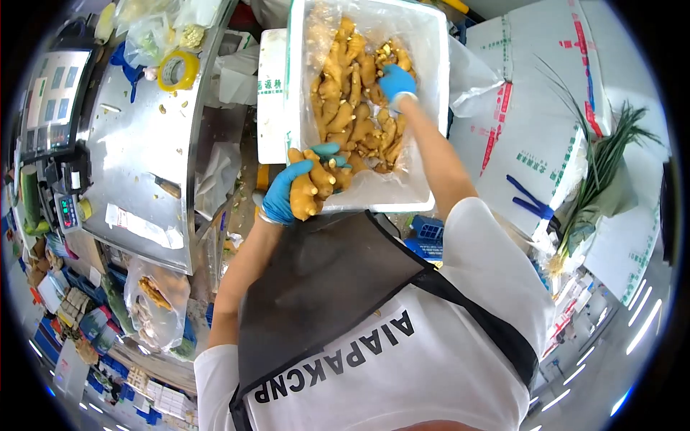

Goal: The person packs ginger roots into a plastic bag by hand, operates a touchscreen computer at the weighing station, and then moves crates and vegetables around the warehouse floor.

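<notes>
My left hand (286, 192), in a blue glove, is wrapped round a clump of ginger root (310, 184) at the near left corner of a white foam box (420, 188). Its fingers show behind the clump. My right hand (397, 81), also gloved in blue, reaches into the far right part of the box and touches the ginger pile (341, 93) there. Its fingers are blurred and partly hidden, so I cannot tell whether they grip a piece. Clear plastic film (420, 43) lines the box, and many knobbly roots lie inside.
A steel counter (147, 144) stands on the left with yellow tape (178, 70), a knife (167, 185), a scale (68, 212) and a screen (54, 100). White foam boxes (532, 122) stand on the right, with long green leafy stalks (607, 172) on them.
</notes>
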A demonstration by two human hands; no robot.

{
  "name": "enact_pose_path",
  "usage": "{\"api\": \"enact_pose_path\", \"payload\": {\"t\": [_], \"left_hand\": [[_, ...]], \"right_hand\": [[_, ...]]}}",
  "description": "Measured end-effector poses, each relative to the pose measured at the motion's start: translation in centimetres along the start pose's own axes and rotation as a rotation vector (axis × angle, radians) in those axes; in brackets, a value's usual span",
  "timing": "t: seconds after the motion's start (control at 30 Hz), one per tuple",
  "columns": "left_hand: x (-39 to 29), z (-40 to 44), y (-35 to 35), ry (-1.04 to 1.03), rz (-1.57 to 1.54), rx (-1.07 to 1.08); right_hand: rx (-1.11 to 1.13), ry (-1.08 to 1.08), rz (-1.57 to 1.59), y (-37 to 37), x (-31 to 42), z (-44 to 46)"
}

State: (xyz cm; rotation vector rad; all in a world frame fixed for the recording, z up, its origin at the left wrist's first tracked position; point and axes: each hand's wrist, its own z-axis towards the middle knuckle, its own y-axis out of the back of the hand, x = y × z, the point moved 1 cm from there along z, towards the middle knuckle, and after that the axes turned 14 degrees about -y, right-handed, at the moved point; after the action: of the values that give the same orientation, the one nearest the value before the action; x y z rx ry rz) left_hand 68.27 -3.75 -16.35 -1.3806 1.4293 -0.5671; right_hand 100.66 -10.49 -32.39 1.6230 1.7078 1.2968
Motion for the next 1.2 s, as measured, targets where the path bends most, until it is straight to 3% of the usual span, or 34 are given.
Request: {"api": "enact_pose_path", "payload": {"t": [0.07, 0.2, 0.27, 0.37, 0.47, 0.6, 0.63, 0.73, 0.8, 1.03, 1.13, 1.17, 1.2], "left_hand": [[0.1, -0.9, 0.4, -0.013, -0.034, -0.061], [1.0, -0.3, 2.1, -0.016, -0.036, -0.065], [1.0, 0.0, 1.0, 0.038, -0.035, -0.062], [1.9, 0.5, 0.6, 0.074, -0.060, -0.080], [2.2, 0.0, 0.4, 0.061, 0.023, -0.100], [1.4, -1.0, 0.0, 0.005, 0.027, -0.119], [0.8, -1.4, -0.3, 0.012, 0.030, -0.114], [0.1, -2.1, 0.3, 0.004, 0.013, -0.098], [-0.5, -2.4, 0.4, -0.026, 0.013, -0.093], [0.6, -1.4, 2.2, 0.013, -0.023, -0.092], [1.7, -0.1, 1.9, 0.072, -0.027, -0.043], [2.1, 0.3, 1.9, 0.087, -0.030, -0.038], [2.5, 0.6, 1.8, 0.101, -0.034, -0.040]], "right_hand": [[0.134, 0.039, 0.183, 2.8, -2.1, -1.3], [-0.034, 0.200, -0.230, 4.5, -2.3, -4.0], [-0.060, 0.220, -0.507, 3.0, 0.6, -5.3], [-0.367, 0.264, -0.710, -5.4, -0.2, -2.7], [-0.230, 0.151, -0.580, -4.8, 0.7, -2.9], [0.024, 0.242, -0.239, 3.0, 1.2, -4.3], [-0.053, 0.277, -0.058, 4.8, 0.8, -4.9], [0.257, 0.288, 0.495, 7.7, -1.3, -4.9], [0.319, 0.351, 0.645, 8.8, -2.6, -6.0], [0.574, -0.033, 1.638, 14.7, -6.2, -10.1], [0.538, 0.039, 1.702, 15.2, -7.0, -10.8], [0.537, -0.029, 1.786, 15.3, -7.3, -11.4], [0.660, 0.007, 1.902, 14.9, -7.4, -12.1]]}}
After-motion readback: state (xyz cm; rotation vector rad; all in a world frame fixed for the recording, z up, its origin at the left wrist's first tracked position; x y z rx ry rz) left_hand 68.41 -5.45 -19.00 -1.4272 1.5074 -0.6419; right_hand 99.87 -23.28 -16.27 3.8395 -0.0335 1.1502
